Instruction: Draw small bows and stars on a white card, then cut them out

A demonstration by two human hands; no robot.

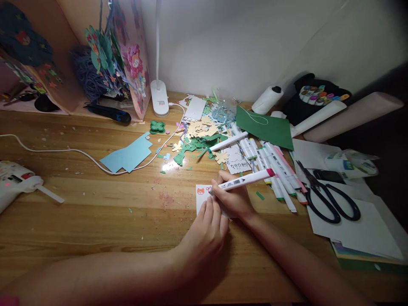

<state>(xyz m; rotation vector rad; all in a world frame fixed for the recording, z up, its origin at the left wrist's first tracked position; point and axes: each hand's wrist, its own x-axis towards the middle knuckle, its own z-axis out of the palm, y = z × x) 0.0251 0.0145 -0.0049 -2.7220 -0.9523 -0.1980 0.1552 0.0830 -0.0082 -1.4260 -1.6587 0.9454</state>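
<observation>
A small white card (199, 204) lies on the wooden table, with an orange animal face and a red-pink drawn outline near its top. My left hand (206, 229) rests on the lower part of the card, fingers stretched out side by side. In my right hand (235, 199) is a white marker (247, 180) with a pinkish-red end, gripped like a pen. Its tip meets the card beside the outline, though my fingers partly hide it. The card's right side is covered by my hands.
Several markers (277, 174) lie right of my hands, near black-handled scissors (333, 208) on white paper (360, 229). Behind are paper scraps (204, 131), green card (266, 127) and a lamp base (159, 98). Light-blue paper (127, 154), a white cable (76, 151) and a glue gun (19, 185) lie left.
</observation>
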